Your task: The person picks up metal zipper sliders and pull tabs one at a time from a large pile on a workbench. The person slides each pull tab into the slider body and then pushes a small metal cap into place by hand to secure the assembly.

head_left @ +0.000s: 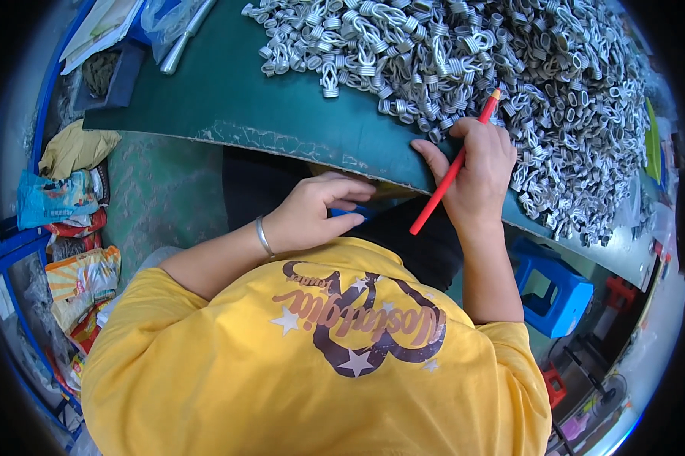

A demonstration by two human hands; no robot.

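Note:
A big heap of small silver metal pieces (502, 68), each with a ribbed collar and loops, covers the far and right part of a dark green tabletop (228, 83). My right hand (475, 167) is closed at the heap's near edge, holding a long red pencil (432, 207) that slants across the palm. Its lighter tip points away from me, toward the pieces. Just below the table's front edge is my left hand (316, 207), with a bangle on the wrist. The fingers are loosely curved, the thumb stands apart, and nothing shows between them.
At the far left of the table are a grey bin (114, 80), papers (99, 30) and a metal-tipped tool (177, 53). Colourful packets (61, 199) fill a blue rack on the left. A blue stool (549, 292) stands under the table's right side.

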